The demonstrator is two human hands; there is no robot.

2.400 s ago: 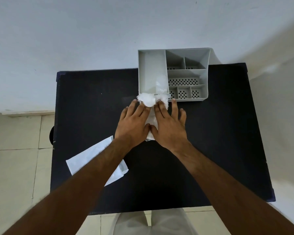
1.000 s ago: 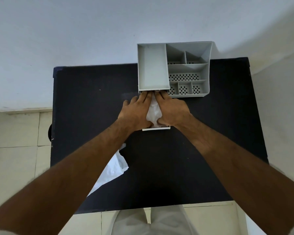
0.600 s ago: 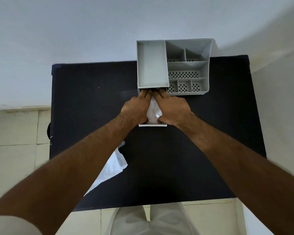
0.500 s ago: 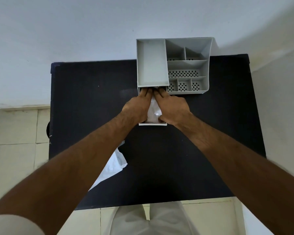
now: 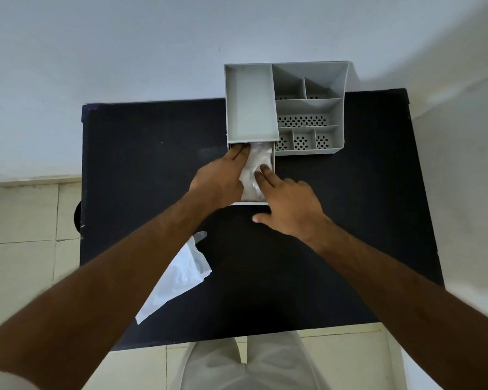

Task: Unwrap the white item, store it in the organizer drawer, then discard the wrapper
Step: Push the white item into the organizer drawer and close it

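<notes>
Head view shows the black surface (image 5: 141, 170) filling the centre of the frame, with the grey organizer (image 5: 307, 114) at its upper edge, right of centre. Its drawer (image 5: 248, 203) is pulled out toward the person from under the organizer's large left compartment.

Step in hand, as a judgement: storing. The white item (image 5: 255, 170) lies inside the open drawer, and both hands are pressing it down to seat it below the drawer walls.

Left hand (image 5: 220, 178): fingers extended, flat along the left side of the drawer, resting on the item's left edge; not clenched, nothing grasped.

Right hand (image 5: 288, 204): fingers spread, fingertips (image 5: 261, 171) on top of the item, thumb pointing left over the surface just below the drawer front; pressing, not grasping.

Next move, as a judgement: lift both hands clear, confirm that no part of the item stands above the drawer rim, then push the drawer front squarely back under the organizer. Any bulge may catch on the compartment above.

White item: soft, crumpled, slightly glossy, filling most of the visible drawer floor. Whether it is cloth or film cannot be determined.

Wrapper (image 5: 181, 280): white, flat, lying at lower left of centre, partly under the left forearm, well apart from the drawer. Not yet discarded.
</notes>
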